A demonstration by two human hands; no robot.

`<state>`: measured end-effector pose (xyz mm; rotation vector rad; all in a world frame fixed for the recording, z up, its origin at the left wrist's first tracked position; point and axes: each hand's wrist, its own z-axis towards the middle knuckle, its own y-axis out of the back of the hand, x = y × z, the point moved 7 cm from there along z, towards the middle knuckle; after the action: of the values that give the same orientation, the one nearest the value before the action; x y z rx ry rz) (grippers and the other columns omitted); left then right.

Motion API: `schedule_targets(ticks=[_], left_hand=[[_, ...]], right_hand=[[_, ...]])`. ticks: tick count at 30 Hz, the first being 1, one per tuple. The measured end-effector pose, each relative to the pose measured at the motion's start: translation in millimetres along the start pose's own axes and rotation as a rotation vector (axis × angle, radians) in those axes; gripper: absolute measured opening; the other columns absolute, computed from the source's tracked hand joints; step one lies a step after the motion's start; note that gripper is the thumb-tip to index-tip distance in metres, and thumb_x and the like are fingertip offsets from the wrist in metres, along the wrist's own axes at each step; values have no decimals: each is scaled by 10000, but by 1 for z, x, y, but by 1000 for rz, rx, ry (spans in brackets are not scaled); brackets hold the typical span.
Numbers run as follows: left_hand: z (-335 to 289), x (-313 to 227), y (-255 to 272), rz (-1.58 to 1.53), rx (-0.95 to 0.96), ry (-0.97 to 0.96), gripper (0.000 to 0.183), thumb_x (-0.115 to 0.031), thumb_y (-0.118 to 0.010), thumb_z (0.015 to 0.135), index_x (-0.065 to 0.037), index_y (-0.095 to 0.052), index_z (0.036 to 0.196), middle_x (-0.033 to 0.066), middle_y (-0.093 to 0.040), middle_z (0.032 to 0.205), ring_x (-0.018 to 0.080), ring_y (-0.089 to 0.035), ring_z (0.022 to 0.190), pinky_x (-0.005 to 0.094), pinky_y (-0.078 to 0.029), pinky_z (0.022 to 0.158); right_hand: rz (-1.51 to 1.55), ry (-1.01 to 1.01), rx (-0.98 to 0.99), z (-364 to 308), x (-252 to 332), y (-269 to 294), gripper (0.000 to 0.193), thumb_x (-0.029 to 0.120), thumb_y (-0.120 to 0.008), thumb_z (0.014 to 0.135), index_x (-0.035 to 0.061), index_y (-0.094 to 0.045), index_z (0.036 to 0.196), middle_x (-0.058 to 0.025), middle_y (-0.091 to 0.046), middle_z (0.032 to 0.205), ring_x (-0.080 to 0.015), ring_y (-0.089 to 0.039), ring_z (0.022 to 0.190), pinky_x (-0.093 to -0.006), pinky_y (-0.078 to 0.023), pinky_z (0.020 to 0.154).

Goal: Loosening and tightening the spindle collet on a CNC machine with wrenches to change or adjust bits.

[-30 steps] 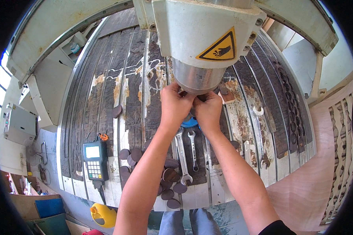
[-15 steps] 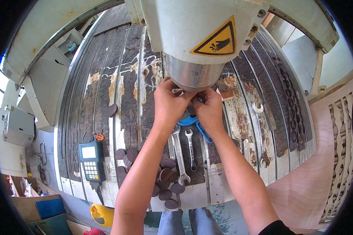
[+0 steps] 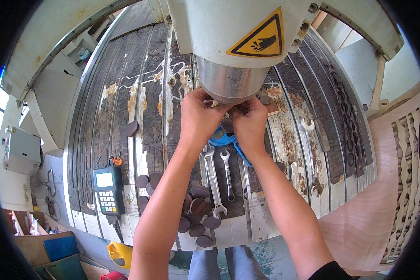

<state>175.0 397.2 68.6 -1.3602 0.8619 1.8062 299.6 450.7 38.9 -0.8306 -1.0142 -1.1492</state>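
Observation:
Both my hands are raised to the underside of a metal spindle cylinder [image 3: 233, 81] on a white machine head. My left hand [image 3: 198, 116] has its fingers curled in under the rim. Close beside it, my right hand [image 3: 249, 125] is bent inward, thumb and fingers together. What they pinch there is hidden by the fingers and the cylinder. Below them lie a blue object [image 3: 221, 138], partly covered by my right hand, and a dark round piece [image 3: 227, 126]. Nearer me lie a large open-ended wrench [image 3: 213, 182] and a smaller combination wrench [image 3: 227, 175].
Several dark round discs [image 3: 197, 230] are heaped at the slotted bed's front, partly behind my left forearm. A handheld controller [image 3: 108, 191] with a keypad lies to the left. Another wrench [image 3: 308, 149] is at right. A yellow jug [image 3: 120, 254] stands below the bed's edge.
My hands stay beneath the spindle, with slight shifts of the fingers and wrists. The whole view has moved a little; the wrenches and discs lie as before.

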Motion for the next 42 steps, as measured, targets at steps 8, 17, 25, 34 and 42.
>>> schedule_targets(ticks=[8,17,25,34,42], left_hand=[[0,-1,0,-13,7,4,275,-112,-765,705,48,-694,917,122,-709,813,138,-657,746,286,-515,672],[1,3,0,-22,8,-12,289,-111,-773,697,38,-695,932,131,-708,819,138,-655,747,290,-513,674],[-3,-7,-12,-26,-72,-85,380,-122,-789,683,68,-634,975,154,-700,883,174,-670,817,310,-521,707],[4,20,-15,-472,204,118,345,-29,-751,727,46,-603,1030,119,-675,1013,177,-624,972,307,-477,878],[4,11,-14,-172,182,-42,384,-3,-743,725,43,-583,1071,126,-664,1046,169,-616,992,312,-481,875]], right_hand=[[12,34,-24,0,-5,1,221,-64,-633,753,-46,-629,974,-153,-701,859,-200,-687,818,-301,-504,735],[71,-46,-67,-2,-7,1,243,-71,-631,752,-51,-618,994,-140,-700,884,-197,-684,825,-292,-503,737],[-119,164,-90,1,9,3,268,-19,-665,716,-48,-614,978,-158,-690,846,-159,-671,799,-298,-501,725],[-36,-70,107,7,9,-1,256,26,-706,721,-35,-635,959,-128,-698,827,-159,-667,780,-291,-496,724],[37,-35,156,13,4,-3,270,29,-727,709,-31,-639,956,-125,-704,866,-158,-668,809,-289,-499,745]])
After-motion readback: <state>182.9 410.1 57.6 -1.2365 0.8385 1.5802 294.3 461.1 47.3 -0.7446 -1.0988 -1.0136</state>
